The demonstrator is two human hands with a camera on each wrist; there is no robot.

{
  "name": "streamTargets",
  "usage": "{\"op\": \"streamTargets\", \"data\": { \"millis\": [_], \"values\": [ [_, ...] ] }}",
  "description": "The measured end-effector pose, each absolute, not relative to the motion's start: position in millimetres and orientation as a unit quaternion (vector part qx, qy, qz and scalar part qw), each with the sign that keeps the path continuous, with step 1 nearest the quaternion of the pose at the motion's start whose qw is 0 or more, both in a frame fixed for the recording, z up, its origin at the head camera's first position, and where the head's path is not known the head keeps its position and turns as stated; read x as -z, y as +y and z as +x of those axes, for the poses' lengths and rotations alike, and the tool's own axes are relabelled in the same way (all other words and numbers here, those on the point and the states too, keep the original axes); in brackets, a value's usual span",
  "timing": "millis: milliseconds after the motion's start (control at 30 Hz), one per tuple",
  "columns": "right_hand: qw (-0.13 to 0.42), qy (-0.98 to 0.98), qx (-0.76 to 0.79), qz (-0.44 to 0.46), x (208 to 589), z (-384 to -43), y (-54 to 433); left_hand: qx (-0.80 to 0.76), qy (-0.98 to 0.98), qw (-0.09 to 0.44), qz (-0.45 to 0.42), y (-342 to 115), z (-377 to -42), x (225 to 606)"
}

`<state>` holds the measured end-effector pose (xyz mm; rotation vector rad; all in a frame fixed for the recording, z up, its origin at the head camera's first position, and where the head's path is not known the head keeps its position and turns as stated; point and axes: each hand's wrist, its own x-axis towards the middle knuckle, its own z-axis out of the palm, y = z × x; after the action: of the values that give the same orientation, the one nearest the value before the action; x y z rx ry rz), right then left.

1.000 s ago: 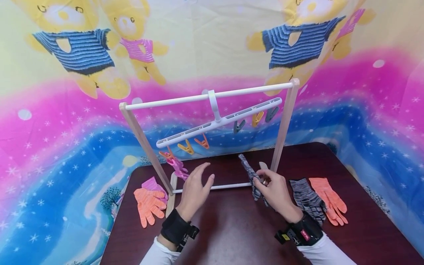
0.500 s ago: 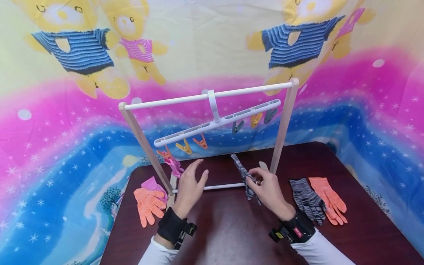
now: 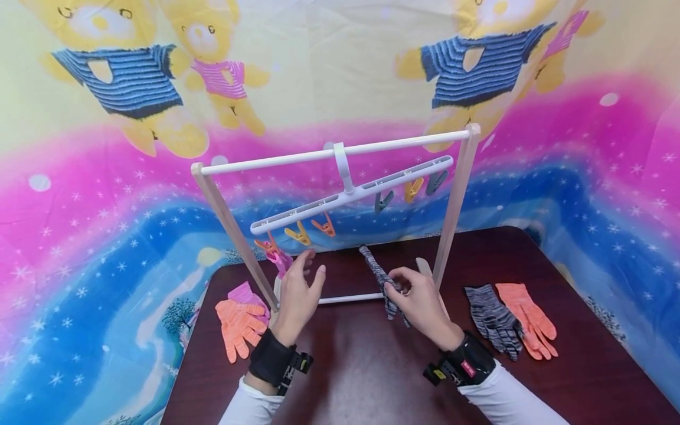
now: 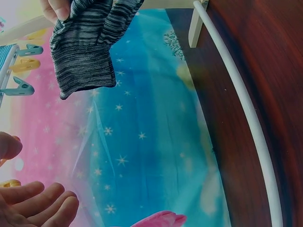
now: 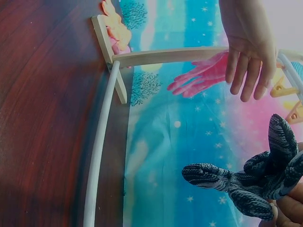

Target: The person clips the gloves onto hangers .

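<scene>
Below the hanger's (image 3: 366, 191) edge, a grey glove (image 4: 85, 47) is being pinched by the right hand (image 3: 422, 301), cuff (image 4: 87, 71) best left free; the left hand (image 3: 297, 298) is being held unclenched.

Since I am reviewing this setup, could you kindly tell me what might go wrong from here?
The striped glove pinched by the right hand is clipped to nothing, so it could slip. The hanger hangs by one hook on the rod, so pressing a clip might swing it. The left hand is near the hanging pink glove and could knock it.
</scene>
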<state>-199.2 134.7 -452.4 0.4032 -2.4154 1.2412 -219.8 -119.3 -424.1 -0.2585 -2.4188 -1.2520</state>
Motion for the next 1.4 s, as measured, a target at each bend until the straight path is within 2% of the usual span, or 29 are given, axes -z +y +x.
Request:
{"op": "streamTargets", "data": {
  "millis": [600,1067,1400],
  "values": [
    [0.193,-0.854,-0.457,0.157,449,-202,117,0.486,-0.853,0.188,-0.024,-124,-219,414],
    [0.179,-0.845,-0.475,0.169,446,-202,102,0.539,-0.824,0.174,-0.026,-124,-221,406],
    [0.178,-0.844,-0.475,0.175,444,-202,92,0.544,-0.817,0.189,-0.033,-123,-229,400]
  ]
}}
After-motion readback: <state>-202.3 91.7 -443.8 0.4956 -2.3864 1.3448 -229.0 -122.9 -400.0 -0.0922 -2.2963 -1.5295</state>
